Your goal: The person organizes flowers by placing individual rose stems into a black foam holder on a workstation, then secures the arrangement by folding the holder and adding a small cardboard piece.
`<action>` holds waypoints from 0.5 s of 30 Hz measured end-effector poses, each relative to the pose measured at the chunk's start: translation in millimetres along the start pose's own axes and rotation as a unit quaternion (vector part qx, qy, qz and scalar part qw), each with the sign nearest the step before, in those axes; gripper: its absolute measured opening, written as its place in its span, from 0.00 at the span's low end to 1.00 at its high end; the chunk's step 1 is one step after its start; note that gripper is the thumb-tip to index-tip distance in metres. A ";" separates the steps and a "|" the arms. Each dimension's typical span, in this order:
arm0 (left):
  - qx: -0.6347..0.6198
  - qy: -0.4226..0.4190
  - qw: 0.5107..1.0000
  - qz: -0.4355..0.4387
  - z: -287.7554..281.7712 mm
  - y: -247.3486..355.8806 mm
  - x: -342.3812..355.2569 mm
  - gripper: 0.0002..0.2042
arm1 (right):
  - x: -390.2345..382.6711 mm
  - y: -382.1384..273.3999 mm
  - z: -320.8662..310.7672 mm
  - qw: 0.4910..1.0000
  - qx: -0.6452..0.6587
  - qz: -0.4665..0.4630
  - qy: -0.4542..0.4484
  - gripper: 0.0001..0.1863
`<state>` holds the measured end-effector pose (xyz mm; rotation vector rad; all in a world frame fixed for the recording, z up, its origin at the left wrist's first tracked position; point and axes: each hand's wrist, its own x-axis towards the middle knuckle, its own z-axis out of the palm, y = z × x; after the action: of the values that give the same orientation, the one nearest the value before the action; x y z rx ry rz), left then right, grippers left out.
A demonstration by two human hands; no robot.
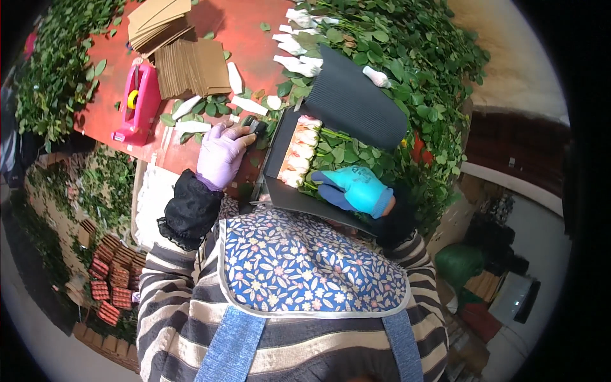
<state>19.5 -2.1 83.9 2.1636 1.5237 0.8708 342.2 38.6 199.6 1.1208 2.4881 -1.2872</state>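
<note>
A row of pale pink and cream roses [301, 151] lies against a cardboard strip [287, 153] inside a black holder [274, 153] with raised side flaps. Their leafy stems [344, 149] run to the right. My right hand [356, 189], in a blue glove, is closed around stems just beside the lower blooms; its fingertips are partly hidden. To the left of the holder, my left hand [221, 156], in a purple glove, has its fingers closed on a small black tool [257, 127] whose kind I cannot make out.
A pink tape dispenser [139, 105] and stacked cardboard pieces [191, 67] stand on the red table [248, 22]. White foam-net sleeves [249, 105] lie around. A black corrugated sheet [356, 95] rests beyond the holder, among heaped green foliage [439, 83].
</note>
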 end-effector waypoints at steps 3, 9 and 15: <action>0.042 -0.004 0.999 0.007 0.6 9.2 -4.0 0.16 | -2.5 0.6 1.8 1.000 0.013 -0.009 0.008 0.19; -0.025 -0.151 0.988 0.000 -9.8 21.9 16.7 0.15 | 4.6 10.8 4.4 0.994 -0.076 -0.018 0.073 0.15; -0.117 -0.166 0.979 0.035 22.4 21.6 26.6 0.17 | 34.3 14.5 33.8 0.946 -0.324 -0.020 0.021 0.12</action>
<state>55.8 16.3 87.6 2.0738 1.1307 0.6323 320.1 37.7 154.5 0.9252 2.6526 -0.3725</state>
